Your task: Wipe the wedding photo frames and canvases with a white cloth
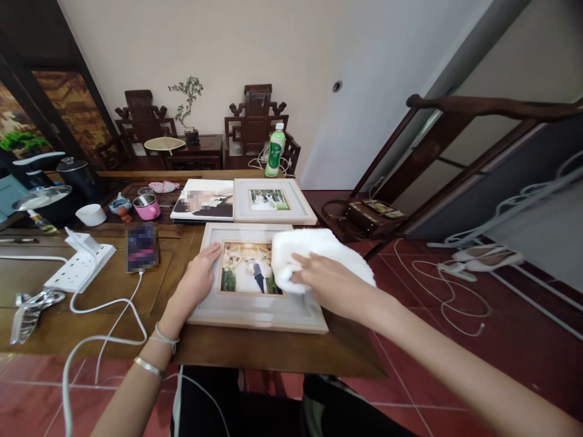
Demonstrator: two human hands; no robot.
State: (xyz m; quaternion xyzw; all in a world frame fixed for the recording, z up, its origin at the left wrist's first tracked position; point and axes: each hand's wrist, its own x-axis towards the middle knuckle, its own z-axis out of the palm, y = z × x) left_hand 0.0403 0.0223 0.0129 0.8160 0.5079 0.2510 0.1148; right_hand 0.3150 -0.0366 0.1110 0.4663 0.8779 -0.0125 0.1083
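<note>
A picture frame [255, 318] with a pale wooden border lies flat on the wooden table, a photo of a couple in its middle. My left hand [199, 276] grips its left edge, the fingers resting on the border. In my right hand [325, 279] is a fluffy white cloth [337, 246], pressed on the right side of the frame, with part of it hanging past the frame's edge. The cloth hides the frame's upper right corner. Behind, a second picture frame [298, 206] lies beside a photo album [182, 203].
A green bottle [275, 152] stands at the table's far edge. To the left are a phone [141, 246] on a white cable, a power strip [82, 267], a pink cup [146, 207] and a small white bowl [91, 214]. A wooden chair [410, 152] stands at the right.
</note>
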